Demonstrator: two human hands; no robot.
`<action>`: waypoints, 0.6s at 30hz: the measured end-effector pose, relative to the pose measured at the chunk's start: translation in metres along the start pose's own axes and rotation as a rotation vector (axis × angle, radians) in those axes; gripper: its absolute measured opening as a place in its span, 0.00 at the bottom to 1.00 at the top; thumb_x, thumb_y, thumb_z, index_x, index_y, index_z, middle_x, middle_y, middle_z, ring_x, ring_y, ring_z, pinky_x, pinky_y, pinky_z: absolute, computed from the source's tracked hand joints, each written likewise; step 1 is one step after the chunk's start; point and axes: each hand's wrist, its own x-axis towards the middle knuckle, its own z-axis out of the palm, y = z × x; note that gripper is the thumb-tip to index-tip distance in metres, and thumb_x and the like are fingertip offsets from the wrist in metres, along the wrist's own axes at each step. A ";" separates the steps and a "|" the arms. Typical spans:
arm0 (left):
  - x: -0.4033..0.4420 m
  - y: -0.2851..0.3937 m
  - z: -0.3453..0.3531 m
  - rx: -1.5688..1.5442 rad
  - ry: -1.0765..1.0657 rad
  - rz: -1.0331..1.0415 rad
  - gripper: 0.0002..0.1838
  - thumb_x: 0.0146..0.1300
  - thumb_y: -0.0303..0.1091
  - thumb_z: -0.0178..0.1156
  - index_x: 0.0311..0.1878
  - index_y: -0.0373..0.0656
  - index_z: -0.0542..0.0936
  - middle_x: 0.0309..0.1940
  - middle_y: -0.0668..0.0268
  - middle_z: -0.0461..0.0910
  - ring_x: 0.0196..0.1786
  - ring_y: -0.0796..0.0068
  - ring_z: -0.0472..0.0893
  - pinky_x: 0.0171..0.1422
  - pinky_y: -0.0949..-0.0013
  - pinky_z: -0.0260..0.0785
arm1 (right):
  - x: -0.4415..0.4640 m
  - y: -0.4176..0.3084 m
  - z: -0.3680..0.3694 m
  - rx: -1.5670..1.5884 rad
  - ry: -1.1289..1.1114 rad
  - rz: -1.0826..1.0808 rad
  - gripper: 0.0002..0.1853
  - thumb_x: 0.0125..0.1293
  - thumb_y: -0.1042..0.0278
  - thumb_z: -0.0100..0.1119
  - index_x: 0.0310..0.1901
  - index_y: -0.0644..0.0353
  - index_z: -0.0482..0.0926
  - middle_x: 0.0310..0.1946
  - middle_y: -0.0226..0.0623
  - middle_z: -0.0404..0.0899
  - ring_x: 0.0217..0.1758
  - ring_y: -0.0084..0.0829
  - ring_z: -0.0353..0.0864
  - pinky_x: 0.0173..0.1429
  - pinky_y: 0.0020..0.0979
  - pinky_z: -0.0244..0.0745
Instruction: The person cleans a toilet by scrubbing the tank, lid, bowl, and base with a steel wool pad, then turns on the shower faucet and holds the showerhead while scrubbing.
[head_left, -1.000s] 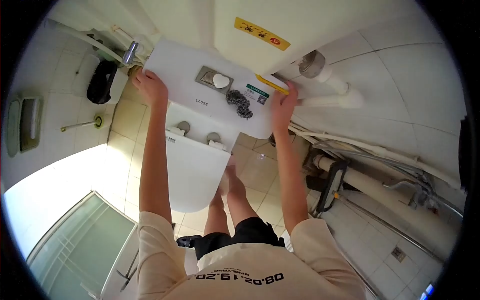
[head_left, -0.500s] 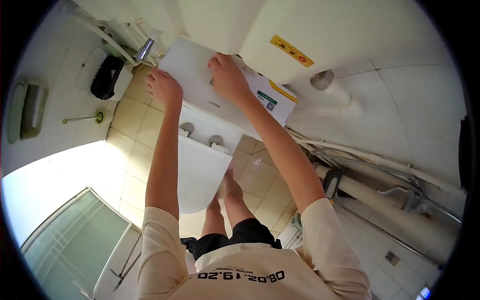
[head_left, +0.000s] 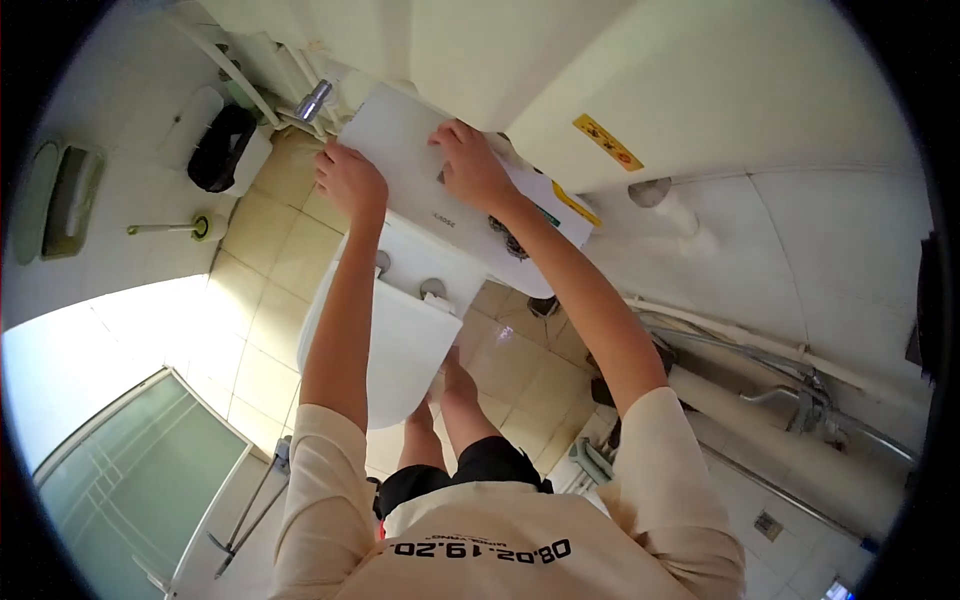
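A white toilet tank lid [head_left: 395, 135] lies beneath both my hands. My left hand [head_left: 350, 182] is closed at its left edge, the fingertips bent against it. My right hand [head_left: 472, 168] has its fingers bent over the lid near the back edge, beside a small grey flush button mostly hidden by the hand. Below the lid is the white toilet seat cover [head_left: 410, 350], lowered, with round hinge caps behind it. A dark mottled thing [head_left: 508, 238] shows beside my right forearm at the tank; I cannot make out what it is.
A chrome valve [head_left: 313, 100] and pipes stand behind the tank at left. A toilet brush [head_left: 205, 228] and a bin with a black bag [head_left: 222, 150] are by the left wall. Pipes [head_left: 760, 350] run along the right wall. A yellow sticker [head_left: 608, 142] marks the white surface above.
The view has shifted slightly, and both hands appear a little farther right and lower. The dark mottled thing now shows beside my right forearm. Both hands remain at the lid.
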 end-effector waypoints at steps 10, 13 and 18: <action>0.004 -0.008 0.010 -0.059 0.032 0.039 0.13 0.59 0.34 0.43 0.47 0.43 0.67 0.43 0.58 0.68 0.45 0.57 0.69 0.48 0.57 0.59 | -0.062 -0.010 -0.035 -0.048 0.108 0.255 0.11 0.53 0.68 0.53 0.38 0.60 0.69 0.40 0.40 0.71 0.45 0.40 0.69 0.46 0.36 0.65; 0.003 -0.007 0.010 -0.061 0.021 0.036 0.13 0.60 0.34 0.42 0.47 0.42 0.67 0.42 0.58 0.69 0.44 0.57 0.69 0.48 0.57 0.60 | -0.126 -0.029 -0.022 -0.198 0.302 0.204 0.12 0.52 0.70 0.50 0.40 0.59 0.68 0.40 0.40 0.70 0.47 0.41 0.66 0.50 0.41 0.60; 0.004 -0.009 0.008 -0.098 0.006 0.055 0.14 0.62 0.34 0.40 0.48 0.43 0.67 0.42 0.58 0.69 0.44 0.57 0.69 0.47 0.57 0.60 | -0.165 -0.012 0.000 -0.387 0.628 0.439 0.20 0.47 0.74 0.43 0.46 0.62 0.64 0.42 0.44 0.66 0.49 0.45 0.62 0.55 0.46 0.51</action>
